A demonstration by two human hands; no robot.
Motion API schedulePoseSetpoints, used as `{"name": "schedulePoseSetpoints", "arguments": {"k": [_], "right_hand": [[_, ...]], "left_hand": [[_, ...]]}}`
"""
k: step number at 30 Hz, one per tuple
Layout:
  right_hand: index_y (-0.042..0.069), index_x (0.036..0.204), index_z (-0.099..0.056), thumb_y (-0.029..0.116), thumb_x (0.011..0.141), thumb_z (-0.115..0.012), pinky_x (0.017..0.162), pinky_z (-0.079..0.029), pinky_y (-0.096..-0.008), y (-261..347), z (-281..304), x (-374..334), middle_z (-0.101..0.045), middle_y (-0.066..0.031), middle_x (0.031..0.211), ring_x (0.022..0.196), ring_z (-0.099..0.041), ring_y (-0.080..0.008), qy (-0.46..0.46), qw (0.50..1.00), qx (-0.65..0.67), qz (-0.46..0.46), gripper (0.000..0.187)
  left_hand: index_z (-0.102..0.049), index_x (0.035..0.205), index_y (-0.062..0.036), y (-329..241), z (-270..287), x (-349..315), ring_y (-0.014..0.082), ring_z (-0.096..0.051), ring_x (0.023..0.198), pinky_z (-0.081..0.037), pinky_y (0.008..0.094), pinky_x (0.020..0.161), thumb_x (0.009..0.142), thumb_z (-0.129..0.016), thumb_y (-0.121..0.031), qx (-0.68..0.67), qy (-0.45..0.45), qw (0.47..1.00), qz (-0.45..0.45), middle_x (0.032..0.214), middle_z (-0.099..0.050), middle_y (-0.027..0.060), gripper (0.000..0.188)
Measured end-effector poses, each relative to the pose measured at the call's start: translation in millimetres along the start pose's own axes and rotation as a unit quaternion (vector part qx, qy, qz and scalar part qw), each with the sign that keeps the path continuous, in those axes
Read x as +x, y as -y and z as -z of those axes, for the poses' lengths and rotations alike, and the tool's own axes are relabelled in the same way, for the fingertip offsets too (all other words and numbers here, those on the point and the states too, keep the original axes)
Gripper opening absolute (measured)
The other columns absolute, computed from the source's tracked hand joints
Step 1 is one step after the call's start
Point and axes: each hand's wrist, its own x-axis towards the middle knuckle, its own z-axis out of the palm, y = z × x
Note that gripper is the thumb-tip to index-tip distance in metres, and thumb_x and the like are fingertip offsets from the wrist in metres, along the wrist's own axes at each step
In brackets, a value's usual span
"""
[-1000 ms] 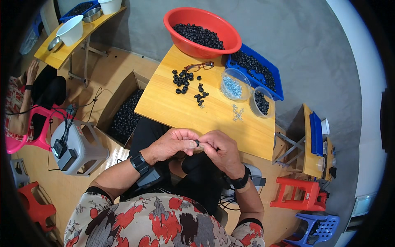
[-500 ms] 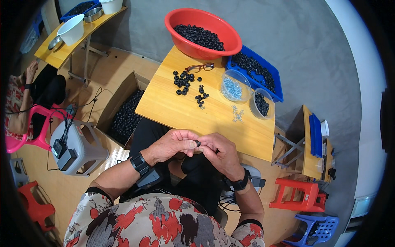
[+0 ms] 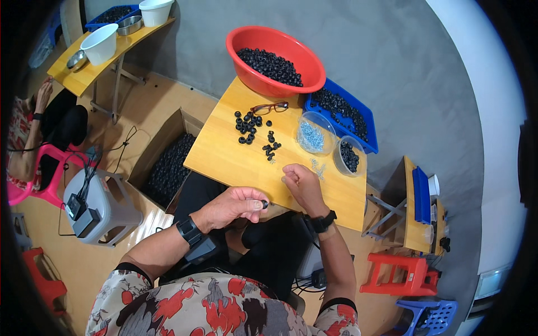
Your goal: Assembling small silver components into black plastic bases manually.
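Between the thumb and fingers of my left hand [image 3: 232, 206] is a small black knob-like part [image 3: 264, 204], held just past the table's near edge. My right hand [image 3: 304, 187] is over the near edge of the table, away from the left, with its fingers curled together; whatever is in them is hidden. Close beyond it lies a small pile of little silvery pieces [image 3: 318, 168], like screws. Farther back on the table are a loose group of round black parts [image 3: 248, 127] and a cluster of smaller black pieces [image 3: 271, 148].
The wooden table [image 3: 216, 159] carries a red basin [image 3: 274, 87] of black parts, eyeglasses [image 3: 270, 108], a clear tub [image 3: 315, 137] of bluish small pieces and another tub [image 3: 348, 157] of black parts. A blue tray [image 3: 342, 109] adjoins it. A filled carton [image 3: 171, 162] stands left; another person [image 3: 31, 123] sits farther left.
My hands have separated. The right has moved forward over the table toward the silvery pieces, while the left keeps the black part. The view has tilted slightly, so the table appears lower.
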Motion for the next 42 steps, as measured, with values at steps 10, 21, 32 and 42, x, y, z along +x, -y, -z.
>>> {"name": "schedulePoseSetpoints", "arguments": {"k": [10, 21, 32, 42], "right_hand": [[0.008, 0.093, -0.063, 0.009, 0.079, -0.059, 0.068, -0.049, -0.0389, -20, -33, 45, -0.062, -0.0124, 0.084, 0.078, -0.06, -0.0311, -0.06, 0.994, -0.072, 0.05, 0.015], [0.009, 0.093, -0.064, 0.011, 0.077, -0.061, 0.067, -0.048, -0.0376, -32, -35, 54, -0.061, -0.0106, 0.082, 0.076, -0.06, -0.0294, -0.028, 0.997, -0.072, -0.027, 0.017], [0.004, 0.09, -0.064, 0.006, 0.077, -0.062, 0.065, -0.05, -0.0314, -5, -17, 41, -0.063, -0.0107, 0.081, 0.072, -0.063, -0.0233, -0.045, 0.999, -0.014, 0.024, 0.013], [0.002, 0.092, -0.062, 0.001, 0.078, -0.064, 0.058, -0.048, -0.0249, 65, 11, -20, -0.062, -0.0076, 0.078, 0.067, -0.062, -0.0139, -0.022, 0.995, 0.092, 0.04, 0.015]], "left_hand": [[-0.058, 0.106, -0.0008, -4, 2, 1, 0.0104, -0.064, 0.071, -0.051, 0.0195, 0.067, 0.088, -0.061, -0.015, -0.015, 0.009, 1.0, 0.005, 0.092, -0.064, 0.008, 0.022], [-0.059, 0.106, -0.0009, -5, 5, 2, 0.0109, -0.062, 0.07, -0.049, 0.0192, 0.066, 0.088, -0.061, -0.016, -0.035, 0.006, 0.999, -0.017, 0.093, -0.064, 0.0084, 0.023], [-0.058, 0.106, 0.0006, -7, 8, 3, 0.0115, -0.059, 0.07, -0.052, 0.0238, 0.07, 0.088, -0.06, -0.014, -0.038, 0.005, 0.999, -0.035, 0.093, -0.063, 0.0105, 0.023], [-0.058, 0.108, 0.0008, -6, 4, 3, 0.0109, -0.059, 0.072, -0.052, 0.0226, 0.069, 0.09, -0.056, -0.011, -0.052, 0.024, 0.996, -0.061, 0.094, -0.061, 0.0085, 0.021]]}}
